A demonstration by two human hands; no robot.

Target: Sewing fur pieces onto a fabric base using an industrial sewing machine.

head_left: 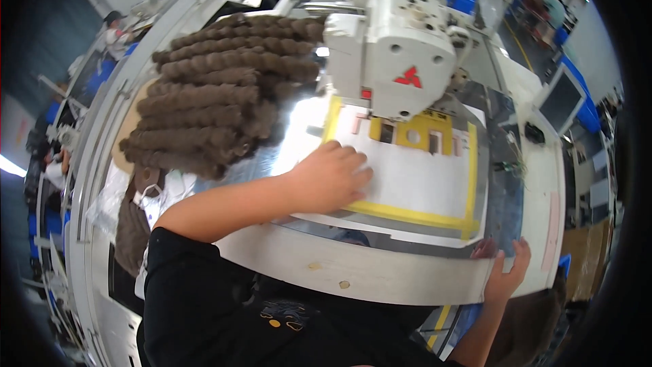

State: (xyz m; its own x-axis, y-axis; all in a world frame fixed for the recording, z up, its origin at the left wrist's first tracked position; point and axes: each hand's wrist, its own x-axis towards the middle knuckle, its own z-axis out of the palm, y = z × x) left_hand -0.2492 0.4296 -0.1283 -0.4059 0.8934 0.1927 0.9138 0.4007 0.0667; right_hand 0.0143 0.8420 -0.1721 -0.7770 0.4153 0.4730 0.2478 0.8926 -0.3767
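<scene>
My left hand (331,177) is over the left part of a white sheet (401,187) edged with yellow tape, its fingers bent but a little apart. I see nothing held in it. At the front right edge of the pale worktable (326,268), my right hand (509,270) has thumb and fingers spread, empty. Beyond my left hand, the white head of an industrial sewing machine (407,54) hangs over the sheet's far side. Beneath it is a yellow template plate (414,134) with cut-outs. Plush brown fabric pieces (210,95) lie in a ribbed heap to the left.
More brown fabric (132,228) hangs over the left front edge, beside clear plastic wrap (109,194). A monitor (560,100) stands at the right, with loose threads (516,166) nearer the sheet. A cardboard box (587,258) is at the far right. Other people work in the background.
</scene>
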